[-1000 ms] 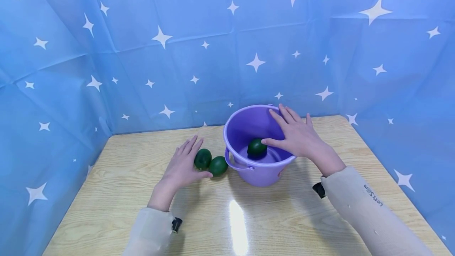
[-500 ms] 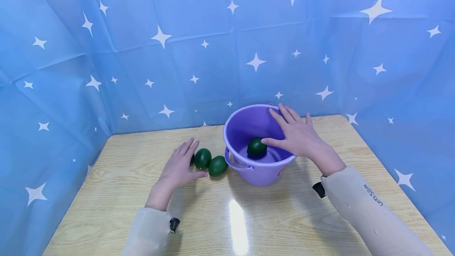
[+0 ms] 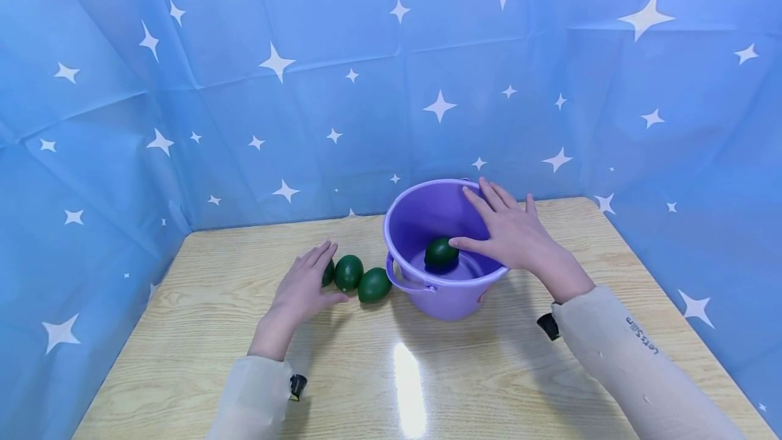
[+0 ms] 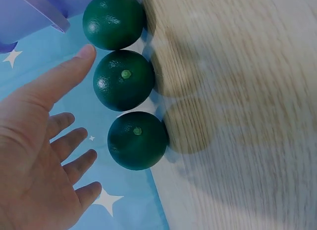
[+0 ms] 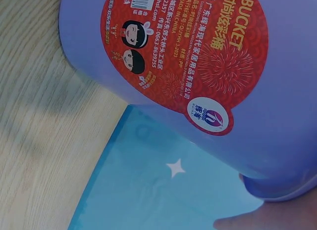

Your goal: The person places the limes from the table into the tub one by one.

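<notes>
Three green limes stand in a row on the table, left of the purple bucket (image 3: 449,301): one lime (image 3: 374,285) beside the bucket, a middle lime (image 3: 349,273), and a lime (image 3: 328,273) partly covered by my left hand (image 3: 299,294). In the left wrist view, that hand is spread and holds nothing, its thumb tip close to the limes. A further lime (image 3: 441,253) lies on the bucket's floor. My right hand (image 3: 510,229) rests at the bucket's right rim, fingers spread and thumb over the opening. The bucket stands with its mouth up.
The bucket's handle (image 3: 408,288) hangs down at its left front. A red printed label (image 5: 218,57) covers the bucket's side in the right wrist view. Behind the wooden table (image 3: 354,372) hangs a blue cloth (image 3: 342,32) with white stars.
My left hand has drawn a little to the left and toward me, uncovering part of the third lime on the table. The right hand and the bucket stay in place.
</notes>
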A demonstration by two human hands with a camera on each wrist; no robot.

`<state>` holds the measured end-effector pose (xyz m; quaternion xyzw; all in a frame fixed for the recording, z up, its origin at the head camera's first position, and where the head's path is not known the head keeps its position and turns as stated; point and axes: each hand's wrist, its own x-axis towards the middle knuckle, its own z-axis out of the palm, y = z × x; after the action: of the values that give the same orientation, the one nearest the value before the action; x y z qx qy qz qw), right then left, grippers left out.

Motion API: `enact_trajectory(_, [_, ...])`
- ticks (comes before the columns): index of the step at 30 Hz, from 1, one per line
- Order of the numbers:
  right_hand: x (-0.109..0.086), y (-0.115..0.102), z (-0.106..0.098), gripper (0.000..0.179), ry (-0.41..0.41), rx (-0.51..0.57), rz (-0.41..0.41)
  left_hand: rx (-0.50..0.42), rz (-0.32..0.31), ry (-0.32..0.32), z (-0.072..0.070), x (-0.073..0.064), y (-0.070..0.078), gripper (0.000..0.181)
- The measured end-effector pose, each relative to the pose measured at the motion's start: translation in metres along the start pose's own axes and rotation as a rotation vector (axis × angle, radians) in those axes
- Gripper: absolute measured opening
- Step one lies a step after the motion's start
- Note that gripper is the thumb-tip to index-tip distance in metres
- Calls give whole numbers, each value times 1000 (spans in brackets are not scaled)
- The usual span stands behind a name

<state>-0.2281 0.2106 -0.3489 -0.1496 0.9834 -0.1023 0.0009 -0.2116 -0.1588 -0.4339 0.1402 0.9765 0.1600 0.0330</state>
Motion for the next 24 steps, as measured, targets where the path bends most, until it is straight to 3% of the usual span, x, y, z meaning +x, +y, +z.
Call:
enact_trajectory(9, [0,1,1,99,1,-2,-1,-16,-30,-3,3,0,-2,99])
enact_trajectory(24, [1,1,1,99,5,-1,-3,-124,-93,7,7,0,-6,93])
